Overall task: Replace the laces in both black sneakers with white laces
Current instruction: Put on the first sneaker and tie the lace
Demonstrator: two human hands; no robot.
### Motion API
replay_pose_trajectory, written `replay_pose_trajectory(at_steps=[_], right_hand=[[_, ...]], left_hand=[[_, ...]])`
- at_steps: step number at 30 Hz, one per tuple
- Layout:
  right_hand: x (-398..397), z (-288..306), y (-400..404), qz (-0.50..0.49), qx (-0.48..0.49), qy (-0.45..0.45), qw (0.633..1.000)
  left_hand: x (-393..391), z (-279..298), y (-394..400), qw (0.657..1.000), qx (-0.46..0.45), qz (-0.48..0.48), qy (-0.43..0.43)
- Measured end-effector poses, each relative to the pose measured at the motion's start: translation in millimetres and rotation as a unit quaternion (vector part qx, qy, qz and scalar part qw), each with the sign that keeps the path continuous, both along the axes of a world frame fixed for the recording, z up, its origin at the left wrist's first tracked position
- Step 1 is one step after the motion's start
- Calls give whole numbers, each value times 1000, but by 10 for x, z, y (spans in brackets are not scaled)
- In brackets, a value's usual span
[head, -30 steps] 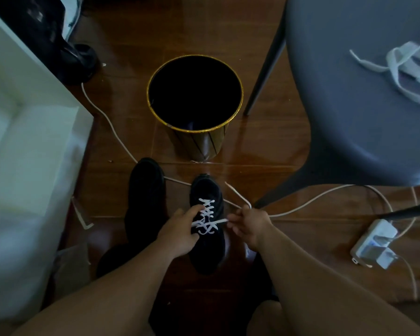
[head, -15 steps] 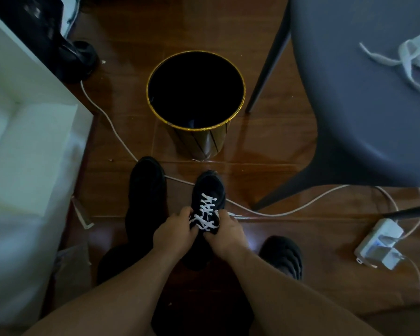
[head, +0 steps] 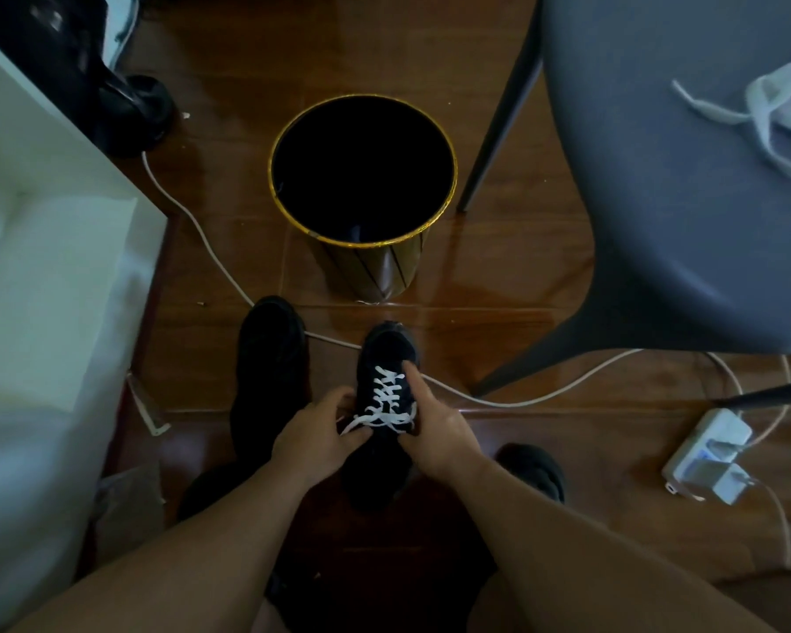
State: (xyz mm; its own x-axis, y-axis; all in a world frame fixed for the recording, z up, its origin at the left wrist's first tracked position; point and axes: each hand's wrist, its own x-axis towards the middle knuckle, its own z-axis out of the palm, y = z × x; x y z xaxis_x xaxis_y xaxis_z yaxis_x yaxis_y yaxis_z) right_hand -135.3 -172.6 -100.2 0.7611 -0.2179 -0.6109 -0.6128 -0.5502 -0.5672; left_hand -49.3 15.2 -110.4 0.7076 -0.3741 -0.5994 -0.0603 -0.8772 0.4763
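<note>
Looking down from the head camera, I start at the left edge, where a white cabinet (head: 42,249) fills the side of the view and a white cable (head: 188,221) runs along the wooden floor (head: 498,276) beside it. Next comes a black sneaker (head: 270,358) with no white showing on it, standing on the floor, toe pointing away from me. Just right of it, my left hand (head: 316,436) is curled against the near left side of the second black sneaker (head: 387,354), its fingertips pinching the white lace (head: 387,404) where a loose end crosses out to the left. That sneaker sits in the middle of the view, below the gold-rimmed wastebasket (head: 364,189), and the white lace zigzags up its eyelets. My right hand (head: 434,431) grips the sneaker's right side, fingers bent around the top lace rows, with the index finger stretched forward along the eyelet edge. So the hands are close together, one on either flank of this shoe. A dark shoe (head: 535,468) shows behind my right forearm. Further right stands a grey chair (head: 681,212), with another white lace (head: 772,116) lying loose on its seat. Low at the right, a white charger (head: 704,454) rests on the floor with its cables.
</note>
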Motion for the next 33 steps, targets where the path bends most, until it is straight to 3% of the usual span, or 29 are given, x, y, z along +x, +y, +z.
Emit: replay_pose_trajectory(at_steps=[7,13,16,19,20,22,24,27,30,33], right_hand=[[-155,-80,-278,15,-69,36,997],[-210,-15,-487,-43,-82,102,991],[-152,19,-425,-29,-59,111,992],[-83,52,-351,-106,4,86,991],[-53,77,-324,-145,36,72,986],[18,147,-259,-190,81,41,978],[95,211,-216,-188,91,18,978],[169,256,-203,-173,74,-6,982],[123,202,-220,-162,65,-14,985],[33,107,-121,-150,90,-11,985]], left_hand=[[244,7,115,998,-15,33,43],[345,37,146,964,-23,243,105],[337,134,32,952,-14,259,164],[317,208,-151,947,-69,254,183],[314,194,-197,960,-72,226,151],[297,194,-322,994,-17,80,76],[212,192,-485,996,45,-66,30],[103,195,-644,992,59,-113,9],[87,97,-618,992,-49,72,90],[131,125,-582,945,-157,214,193]])
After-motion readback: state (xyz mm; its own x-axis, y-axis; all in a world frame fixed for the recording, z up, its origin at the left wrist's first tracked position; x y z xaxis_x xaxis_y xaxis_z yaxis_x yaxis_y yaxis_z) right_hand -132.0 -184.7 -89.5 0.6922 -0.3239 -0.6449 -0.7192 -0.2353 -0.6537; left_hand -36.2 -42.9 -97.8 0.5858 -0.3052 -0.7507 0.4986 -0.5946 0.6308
